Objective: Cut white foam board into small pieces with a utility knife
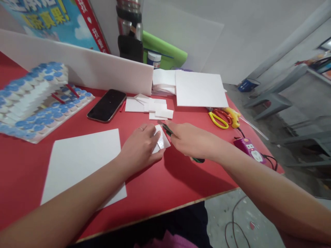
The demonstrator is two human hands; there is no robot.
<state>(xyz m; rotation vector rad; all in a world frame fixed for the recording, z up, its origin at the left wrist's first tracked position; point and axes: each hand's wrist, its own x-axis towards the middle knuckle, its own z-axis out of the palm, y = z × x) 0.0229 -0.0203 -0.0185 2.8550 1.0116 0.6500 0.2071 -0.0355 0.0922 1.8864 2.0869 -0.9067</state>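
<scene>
My right hand [184, 137] is closed around a green utility knife [167, 129], whose blade points toward the far edge of a small white board piece [164, 140]. Part of the knife's green and black handle shows below the palm. My left hand [142, 144] holds that piece down against the red table, fingers curled over its left side and thumb along the near edge. A shiny patch shows on the piece; what makes it I cannot tell. Just beyond my hands lies a loose pile of small white board pieces [155, 105]. To the left is a large white sheet [82, 165], partly under my left forearm.
A black phone [107, 105] and a model with blue round tops [38, 96] stand left, before an upright white board [85, 69]. White boards [201, 89] are stacked at the back. Yellow-handled scissors [218, 120], a yellow glue gun [232, 116] and a purple box [249, 150] lie right.
</scene>
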